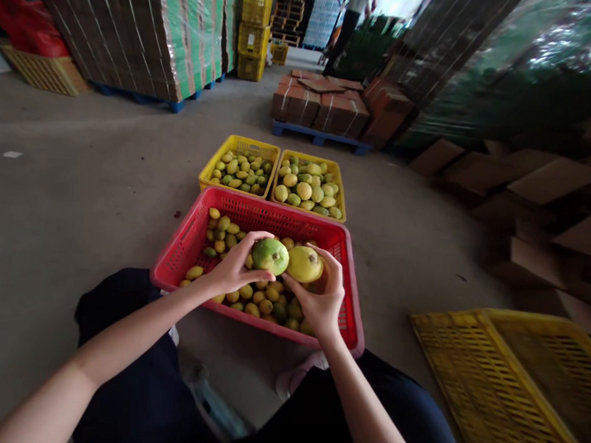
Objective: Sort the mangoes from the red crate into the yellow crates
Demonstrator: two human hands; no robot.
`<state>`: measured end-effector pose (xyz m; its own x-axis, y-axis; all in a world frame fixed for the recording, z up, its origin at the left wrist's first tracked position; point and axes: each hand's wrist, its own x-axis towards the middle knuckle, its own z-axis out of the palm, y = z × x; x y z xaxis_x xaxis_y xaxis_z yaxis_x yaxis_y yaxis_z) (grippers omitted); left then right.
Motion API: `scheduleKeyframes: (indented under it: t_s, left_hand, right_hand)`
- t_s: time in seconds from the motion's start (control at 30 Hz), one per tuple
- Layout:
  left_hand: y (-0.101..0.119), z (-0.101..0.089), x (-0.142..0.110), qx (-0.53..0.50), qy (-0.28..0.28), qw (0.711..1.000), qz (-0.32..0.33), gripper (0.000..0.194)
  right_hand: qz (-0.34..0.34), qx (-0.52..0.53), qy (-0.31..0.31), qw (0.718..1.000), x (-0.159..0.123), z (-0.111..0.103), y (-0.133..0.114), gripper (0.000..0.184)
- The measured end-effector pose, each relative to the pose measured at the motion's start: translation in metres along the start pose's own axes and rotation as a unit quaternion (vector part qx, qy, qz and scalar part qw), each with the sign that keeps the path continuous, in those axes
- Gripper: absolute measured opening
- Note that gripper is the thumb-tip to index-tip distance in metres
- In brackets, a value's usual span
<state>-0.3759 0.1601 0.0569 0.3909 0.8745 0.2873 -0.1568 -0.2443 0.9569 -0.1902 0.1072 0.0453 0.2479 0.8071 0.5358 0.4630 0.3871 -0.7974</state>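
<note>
In my left hand (239, 265) is a green lemon (269, 255), gripped between thumb and fingers. My right hand (326, 291) is closed round a yellow lemon (304, 264). Both fruits are held side by side, seeming to touch, above a red plastic crate (261, 208). Many smaller yellow and greenish lemons (266, 306) lie inside that crate, partly hidden by my hands. Just beyond it stand two yellow crates: the left crate (207, 168) holds yellow and green lemons (241, 170), and the right crate (343, 191) holds larger-looking ones (304, 190).
An overturned or tilted yellow crate (499, 380) is at my right. Open cardboard boxes (552, 177) pile up behind it. Ahead, flat cartons (320, 105) rest on a blue pallet (319, 134). Wrapped stacks (132, 38) and stacked yellow crates (253, 40) stand farther back, near a person (347, 24).
</note>
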Motion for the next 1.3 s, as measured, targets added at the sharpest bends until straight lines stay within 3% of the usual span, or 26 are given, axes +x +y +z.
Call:
scheduleKeyframes:
  t_s: [0.07,0.17,0.33,0.43,0.57,0.6,0.67,0.77,0.87,0.97,1.03,1.1,1.2,1.3]
  left_hand:
    - [0.002,0.001,0.000,0.012,0.006,1.000,0.013,0.061]
    - [0.005,0.003,0.001,-0.036,0.025,0.999,-0.020,0.062]
    - [0.010,0.006,0.001,-0.110,0.064,0.990,-0.053,0.063]
    - [0.004,0.004,0.002,-0.143,0.077,0.984,-0.071,0.061]
    - [-0.015,0.001,0.008,-0.173,0.081,0.968,-0.162,0.029]
    - [-0.021,0.001,0.009,-0.189,0.073,0.958,-0.205,0.024]
    - [-0.032,0.001,0.011,-0.233,0.033,0.924,-0.302,0.038]
    - [-0.047,0.000,0.012,-0.271,-0.026,0.865,-0.422,0.059]
    - [-0.057,-0.002,0.011,-0.289,-0.025,0.831,-0.475,0.062]
    - [-0.063,-0.003,0.010,-0.322,-0.039,0.816,-0.479,0.062]
    - [-0.062,-0.002,0.010,-0.334,-0.036,0.818,-0.467,0.058]
    - [-0.057,-0.001,0.011,-0.328,0.003,0.844,-0.425,0.047]
    - [-0.042,0.001,0.013,-0.273,0.094,0.915,-0.282,0.027]
    - [-0.025,0.000,0.015,-0.217,0.112,0.956,-0.162,0.051]
  right_hand:
    - [-0.036,-0.049,0.019,0.998,-0.003,0.000,0.004,0.060]
    - [-0.086,-0.089,0.031,0.992,-0.005,0.000,0.009,0.058]
    - [-0.092,-0.073,0.041,0.992,-0.003,0.003,0.009,0.058]
    - [-0.042,-0.042,0.032,0.998,-0.003,0.004,0.004,0.059]
    - [0.109,0.044,0.003,0.993,-0.001,0.006,0.001,0.058]
    - [0.164,0.072,-0.008,0.984,-0.001,0.007,0.003,0.054]
    - [0.287,0.146,-0.043,0.946,0.001,0.009,0.008,0.044]
    - [0.441,0.264,-0.102,0.852,0.004,0.013,0.017,0.038]
    - [0.512,0.319,-0.119,0.789,0.005,0.015,0.023,0.033]
    - [0.527,0.330,-0.118,0.774,0.005,0.014,0.024,0.031]
    - [0.518,0.327,-0.121,0.781,0.004,0.014,0.025,0.033]
    - [0.479,0.325,-0.120,0.807,0.003,0.013,0.025,0.037]
    - [0.362,0.280,-0.083,0.885,0.003,0.011,0.021,0.047]
    - [0.238,0.193,-0.041,0.951,0.006,0.009,0.013,0.060]
